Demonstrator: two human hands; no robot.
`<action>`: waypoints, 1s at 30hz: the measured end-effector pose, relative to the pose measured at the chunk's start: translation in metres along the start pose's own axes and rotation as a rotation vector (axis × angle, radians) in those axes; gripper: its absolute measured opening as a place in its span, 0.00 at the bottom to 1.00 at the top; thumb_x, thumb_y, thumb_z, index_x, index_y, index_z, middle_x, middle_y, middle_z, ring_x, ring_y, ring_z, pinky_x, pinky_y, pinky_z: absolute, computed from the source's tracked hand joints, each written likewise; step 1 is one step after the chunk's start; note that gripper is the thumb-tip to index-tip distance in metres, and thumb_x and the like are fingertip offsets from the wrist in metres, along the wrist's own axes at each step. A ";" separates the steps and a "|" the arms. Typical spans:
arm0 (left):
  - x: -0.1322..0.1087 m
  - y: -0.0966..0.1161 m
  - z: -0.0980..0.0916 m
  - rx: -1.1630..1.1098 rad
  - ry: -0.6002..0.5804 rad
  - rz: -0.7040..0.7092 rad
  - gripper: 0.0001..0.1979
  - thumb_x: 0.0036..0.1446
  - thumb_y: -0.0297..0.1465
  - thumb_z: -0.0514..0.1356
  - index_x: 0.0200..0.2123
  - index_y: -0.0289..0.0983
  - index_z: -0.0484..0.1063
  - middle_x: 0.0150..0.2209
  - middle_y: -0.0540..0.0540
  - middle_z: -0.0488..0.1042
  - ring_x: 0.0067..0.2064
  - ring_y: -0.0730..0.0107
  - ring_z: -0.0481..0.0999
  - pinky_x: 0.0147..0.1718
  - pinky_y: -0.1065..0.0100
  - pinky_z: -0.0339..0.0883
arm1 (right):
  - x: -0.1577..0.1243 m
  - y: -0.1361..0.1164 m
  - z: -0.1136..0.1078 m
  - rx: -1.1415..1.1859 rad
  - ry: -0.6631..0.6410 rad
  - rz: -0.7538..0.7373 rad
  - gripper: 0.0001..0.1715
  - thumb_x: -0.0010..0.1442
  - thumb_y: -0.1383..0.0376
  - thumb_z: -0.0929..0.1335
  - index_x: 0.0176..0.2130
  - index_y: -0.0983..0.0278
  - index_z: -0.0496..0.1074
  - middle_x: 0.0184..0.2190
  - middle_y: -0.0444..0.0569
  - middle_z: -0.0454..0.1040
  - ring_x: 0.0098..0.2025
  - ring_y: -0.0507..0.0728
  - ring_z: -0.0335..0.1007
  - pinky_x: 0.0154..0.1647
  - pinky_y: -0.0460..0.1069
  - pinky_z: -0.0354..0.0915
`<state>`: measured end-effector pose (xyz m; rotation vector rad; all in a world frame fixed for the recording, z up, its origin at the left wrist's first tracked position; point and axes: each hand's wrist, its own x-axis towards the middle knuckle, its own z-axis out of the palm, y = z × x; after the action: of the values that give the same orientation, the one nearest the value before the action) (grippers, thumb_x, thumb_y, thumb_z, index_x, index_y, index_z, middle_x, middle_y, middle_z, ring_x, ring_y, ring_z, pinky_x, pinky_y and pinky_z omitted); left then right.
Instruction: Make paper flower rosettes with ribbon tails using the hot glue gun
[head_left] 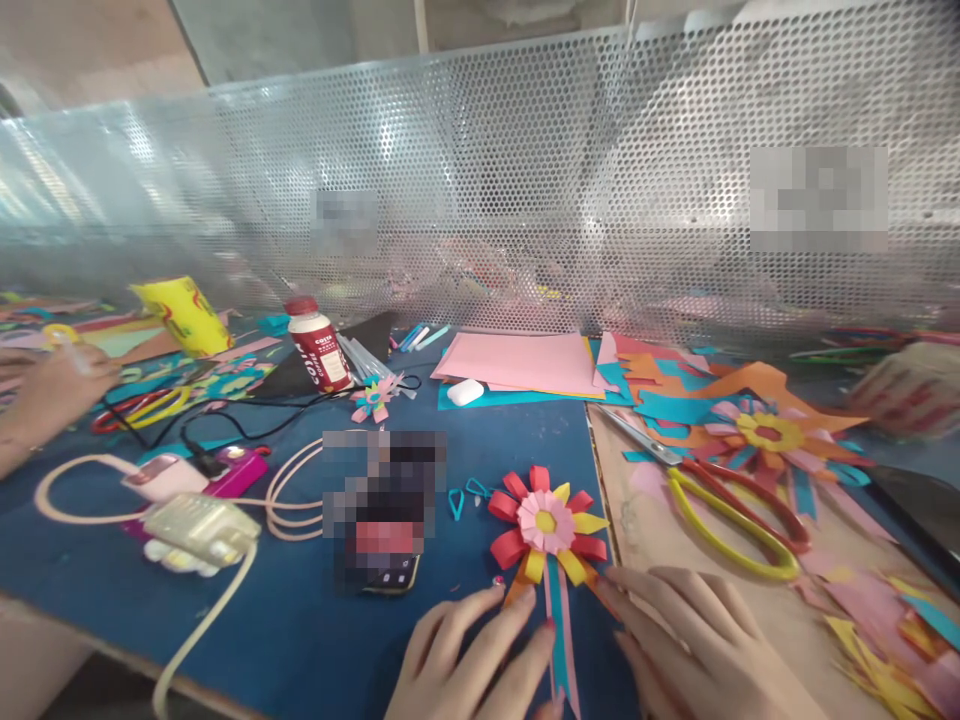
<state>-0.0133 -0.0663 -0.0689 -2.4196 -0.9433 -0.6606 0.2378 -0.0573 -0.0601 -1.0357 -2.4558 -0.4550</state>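
Observation:
A paper flower [547,522] lies on the blue table, with red and yellow looped petals, a pink ruffled ring and a yellow centre. Orange strips and a blue-and-pink paper ribbon [557,630] extend from its lower side. My left hand [472,655] is left of the ribbon, fingers stretched and apart, the tips by the left orange strip. On the other side, my right hand [701,640] has extended fingers, its index tip touching the right orange strip [595,582]. Neither hand is visibly closed round the flower. The strips' lower ends are partly hidden by my fingers.
Scissors [724,505] with red-and-yellow handles lie on brown board at right, near another paper flower [769,433]. Pink paper [521,360], a bottle [319,345], a phone [397,570], and a charger with cables [202,525] are around. Another person's hand [56,385] is at left.

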 end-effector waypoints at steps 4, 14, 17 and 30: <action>0.003 -0.001 -0.001 0.025 -0.003 0.069 0.17 0.58 0.43 0.55 0.50 0.49 0.69 0.53 0.61 0.70 0.46 0.69 0.73 0.39 0.68 0.65 | 0.003 -0.008 0.000 0.019 -0.022 0.021 0.18 0.58 0.68 0.62 0.49 0.62 0.70 0.41 0.48 0.74 0.37 0.57 0.67 0.35 0.49 0.68; -0.002 -0.004 0.007 0.109 0.021 0.021 0.16 0.57 0.41 0.55 0.47 0.44 0.72 0.49 0.62 0.73 0.43 0.72 0.74 0.39 0.68 0.64 | 0.020 -0.023 0.011 -0.001 -0.004 0.056 0.19 0.63 0.64 0.55 0.45 0.58 0.71 0.33 0.47 0.71 0.32 0.57 0.65 0.31 0.51 0.66; -0.001 -0.005 0.007 0.107 0.024 0.033 0.17 0.57 0.41 0.55 0.46 0.43 0.73 0.48 0.61 0.74 0.42 0.72 0.74 0.39 0.69 0.65 | 0.021 -0.019 0.008 0.005 -0.042 0.039 0.18 0.62 0.65 0.57 0.46 0.57 0.70 0.35 0.48 0.71 0.33 0.58 0.65 0.32 0.51 0.66; -0.002 -0.005 0.008 0.090 0.018 0.033 0.17 0.57 0.41 0.55 0.46 0.42 0.73 0.48 0.59 0.74 0.42 0.71 0.74 0.39 0.69 0.65 | 0.024 -0.009 0.009 0.014 -0.023 -0.013 0.19 0.57 0.68 0.60 0.46 0.58 0.71 0.34 0.50 0.71 0.32 0.57 0.64 0.29 0.49 0.64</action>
<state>-0.0159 -0.0593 -0.0748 -2.3409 -0.9044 -0.6138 0.2140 -0.0452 -0.0566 -1.0253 -2.4840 -0.4320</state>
